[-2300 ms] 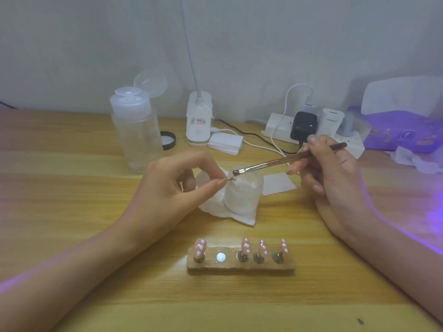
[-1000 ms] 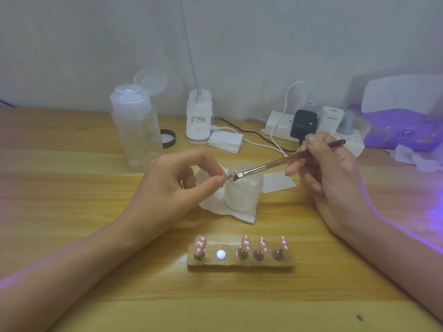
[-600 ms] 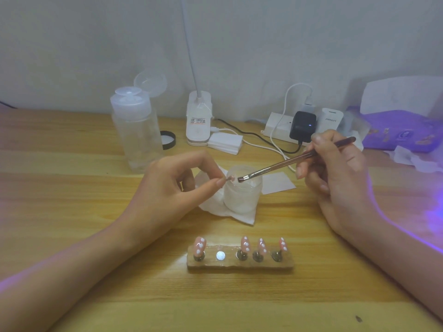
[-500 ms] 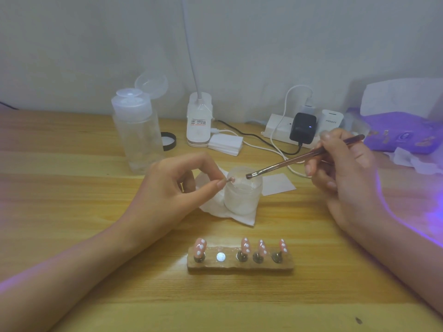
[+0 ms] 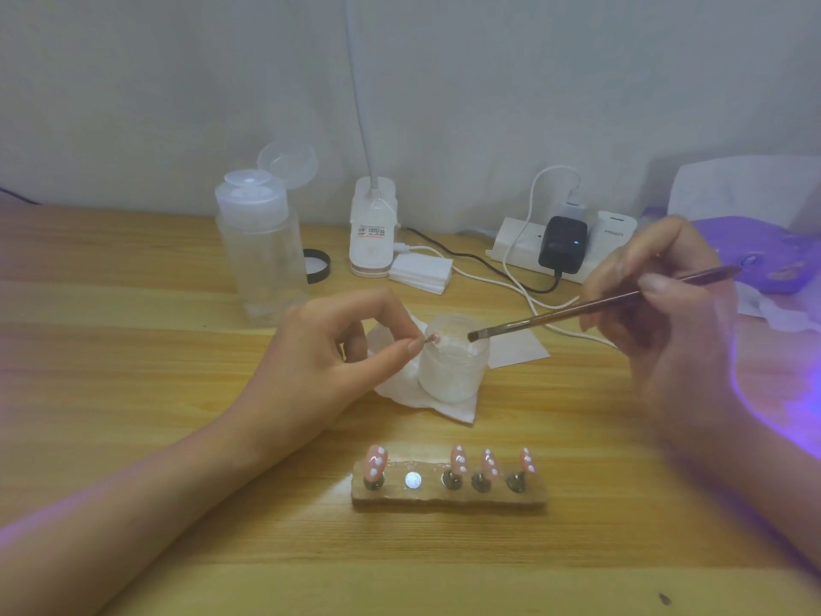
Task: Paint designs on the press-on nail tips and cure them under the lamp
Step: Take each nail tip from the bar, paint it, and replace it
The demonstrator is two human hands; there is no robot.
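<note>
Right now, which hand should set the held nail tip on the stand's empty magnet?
Likely left. The left hand already pinches the nail tip, and the empty magnet on the stand lies nearer it; the right hand is busy gripping the brush.

The brush drew back from the nail tip.

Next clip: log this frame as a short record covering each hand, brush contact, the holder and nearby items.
left hand: pinches one nail tip by a thin stem, over the frosted jar
right hand: grips the brush
brush contact: bristles apart from the held tip
holder: four dotted pink tips standing; second spot from left bare
under jar: white tissue
behind: pump bottle, lid flipped open
</note>
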